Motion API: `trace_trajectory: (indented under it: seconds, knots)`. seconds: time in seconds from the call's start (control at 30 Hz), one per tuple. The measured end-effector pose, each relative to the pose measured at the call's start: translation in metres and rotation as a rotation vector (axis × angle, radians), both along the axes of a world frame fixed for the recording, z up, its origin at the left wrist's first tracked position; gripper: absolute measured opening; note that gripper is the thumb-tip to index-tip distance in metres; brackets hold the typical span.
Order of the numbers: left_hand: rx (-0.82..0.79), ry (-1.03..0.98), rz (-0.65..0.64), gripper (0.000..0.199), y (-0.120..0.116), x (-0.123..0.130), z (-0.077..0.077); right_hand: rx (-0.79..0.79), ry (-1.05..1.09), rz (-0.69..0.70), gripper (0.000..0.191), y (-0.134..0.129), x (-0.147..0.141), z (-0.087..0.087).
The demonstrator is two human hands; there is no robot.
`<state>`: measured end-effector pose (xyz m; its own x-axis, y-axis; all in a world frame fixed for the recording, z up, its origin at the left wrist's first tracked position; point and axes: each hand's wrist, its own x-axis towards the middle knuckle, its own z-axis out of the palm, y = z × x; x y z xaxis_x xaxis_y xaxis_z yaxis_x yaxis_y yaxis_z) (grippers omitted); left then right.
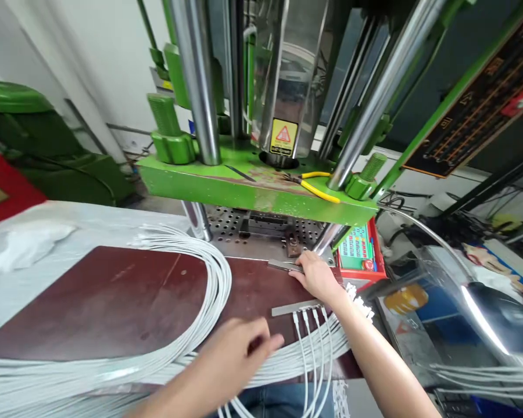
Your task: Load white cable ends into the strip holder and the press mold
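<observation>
Press [253,186]: green, standing behind the brown board [126,296]
Cables [192,302]: white bundle looping across the board
Left hand [237,354]: fingers loosely curled, resting on the cables
Right hand [316,277]: fingers together, flat; fingertips touching a thin metal strip [283,265]

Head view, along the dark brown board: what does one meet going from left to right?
Crumpled white plastic sheet → looped bundle of white cables → left hand → flat grey metal bar → right hand → red tray.
</observation>
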<state>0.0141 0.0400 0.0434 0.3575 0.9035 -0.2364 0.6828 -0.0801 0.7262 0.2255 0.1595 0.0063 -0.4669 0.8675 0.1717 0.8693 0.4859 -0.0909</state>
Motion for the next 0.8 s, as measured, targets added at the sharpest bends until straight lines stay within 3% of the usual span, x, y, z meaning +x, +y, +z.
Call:
trace_trajectory:
  seconds: [0.1,0.23,0.33,0.47,0.57,0.7,0.8]
  knots:
    - [-0.027,0.062,-0.188,0.031,-0.021,0.031,-0.01,-0.067,0.086,0.034,0.017,-0.021,0.014,0.016]
    - [-0.089,0.155,-0.314,0.028,-0.027,0.045,-0.015,-0.337,0.177,0.177,0.013,-0.049,0.04,0.026]
    - [-0.13,0.213,-0.349,0.03,-0.028,0.048,-0.015,-0.341,0.158,0.173,0.018,-0.058,0.046,0.019]
    - [-0.232,0.206,-0.27,0.037,-0.031,0.053,-0.02,-0.28,0.148,0.169,0.006,-0.06,0.041,0.012]
    - [-0.397,-0.031,-0.153,0.042,-0.029,0.064,-0.028,-0.316,0.208,0.106,0.006,-0.059,0.04,0.02]
    - [-0.814,-0.688,-0.016,0.049,-0.017,0.09,-0.04,-0.332,0.402,0.012,0.01,-0.053,0.042,0.042]
    - [-0.89,-0.923,0.026,0.056,-0.008,0.101,-0.04,-0.265,0.468,-0.007,0.009,-0.044,0.043,0.055]
